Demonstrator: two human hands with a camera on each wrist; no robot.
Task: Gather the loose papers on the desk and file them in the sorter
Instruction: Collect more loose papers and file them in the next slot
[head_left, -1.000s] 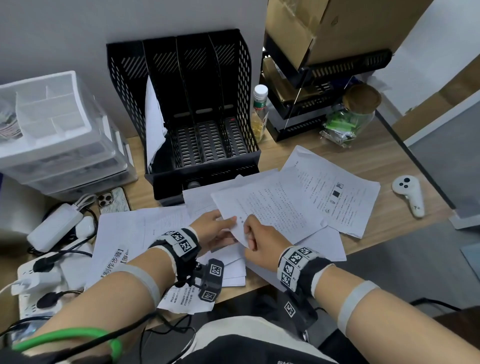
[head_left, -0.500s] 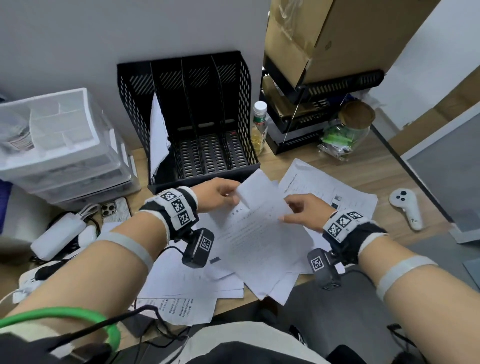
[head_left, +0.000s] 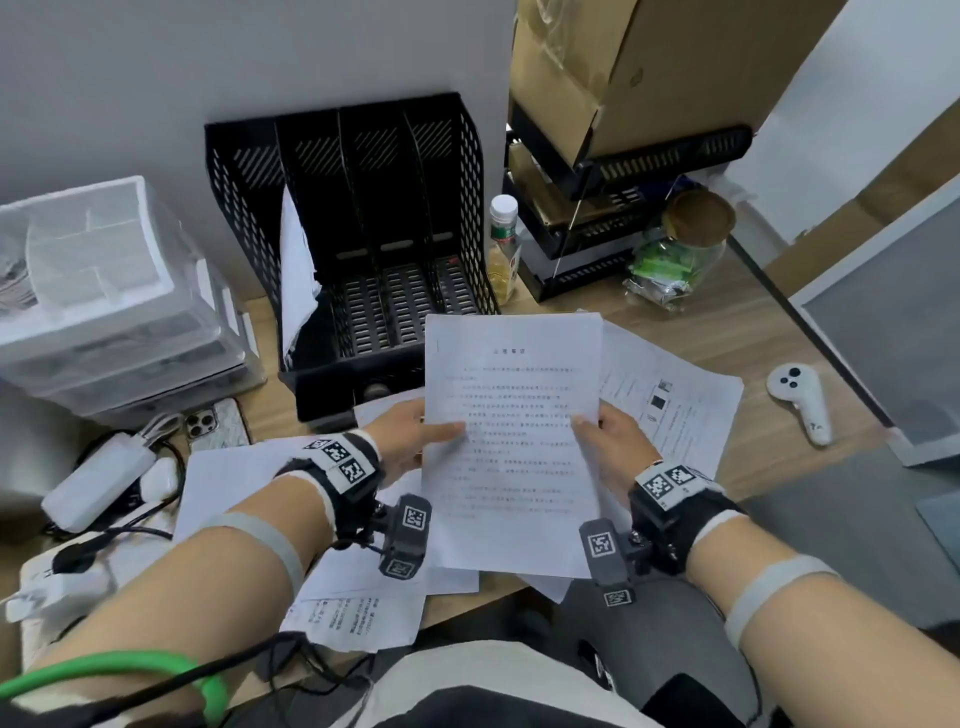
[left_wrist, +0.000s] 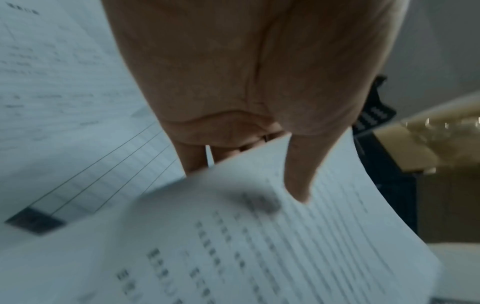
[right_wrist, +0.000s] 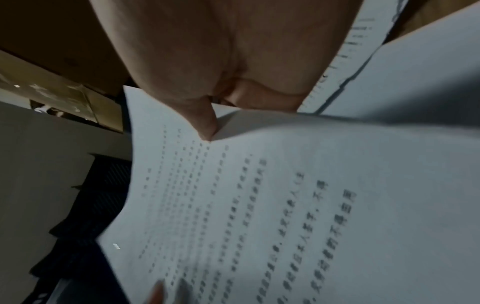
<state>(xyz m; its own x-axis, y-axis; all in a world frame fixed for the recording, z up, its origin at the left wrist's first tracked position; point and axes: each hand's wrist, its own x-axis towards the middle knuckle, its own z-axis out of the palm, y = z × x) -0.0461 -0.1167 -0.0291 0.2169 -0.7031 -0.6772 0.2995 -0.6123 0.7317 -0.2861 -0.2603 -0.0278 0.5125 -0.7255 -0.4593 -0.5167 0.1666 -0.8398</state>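
Pinching one printed sheet (head_left: 511, 441) by its sides, the left hand (head_left: 402, 441) and right hand (head_left: 615, 449) have lifted it off the desk (head_left: 727, 332), ready for the black sorter (head_left: 363, 234) just behind.

Clear plastic drawer unit (head_left: 104, 291) at left, phone (head_left: 215, 423) (camera side up) beside it, capped bottle (head_left: 503, 249), lidded jar (head_left: 685, 244), white controller (head_left: 797, 400)

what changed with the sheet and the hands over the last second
Both hands, left hand and right hand, lifted the printed sheet off the desk pile and turned it upright, each pinching a side edge. The sorter, its one filed paper and the other loose papers stayed put.
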